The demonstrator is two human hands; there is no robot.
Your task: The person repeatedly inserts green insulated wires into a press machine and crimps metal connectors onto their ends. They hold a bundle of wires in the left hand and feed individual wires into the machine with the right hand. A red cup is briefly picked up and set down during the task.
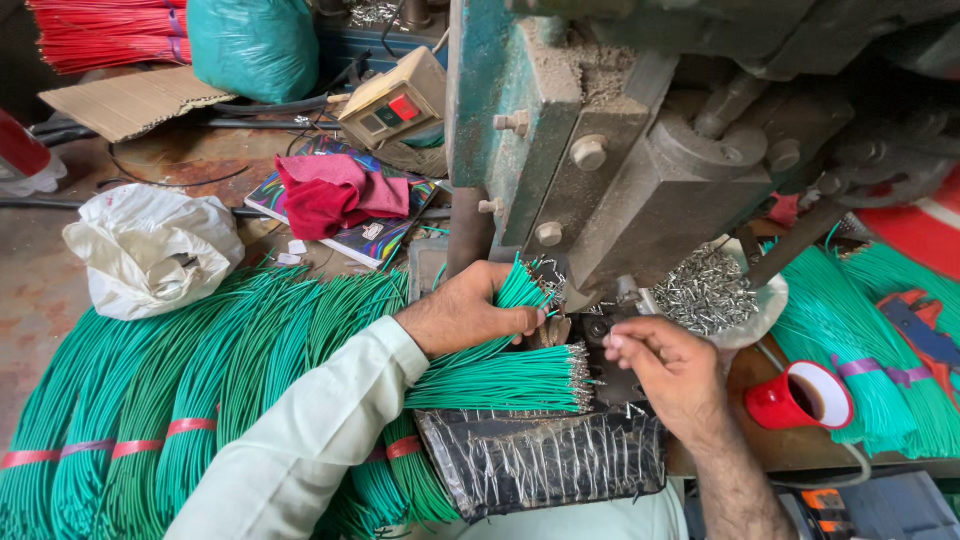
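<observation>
Head view: our left hand (468, 312) grips a fan of green wires (505, 375) just before the press (640, 170), and our right hand (672, 368), fingers pinched at the die, seems to hold one wire end, though we cannot be sure. We judge feeding goes best with ends level and fingers outside the ram. Terminals (703, 293), a red cup (800, 396) and more bundles (850, 340) crowd the right.

Your wires (500, 375) are all bright green, bundles (150, 430) wrapped with pinkish-red tape bands. Cup (800, 397) by your right hand (670, 370) is red, purple bands on the green bundle (860, 340) beside it. Crimson rag (335, 192) sits on a multicolour patterned book (375, 240), white bag (150, 250), teal machine frame (480, 100).
</observation>
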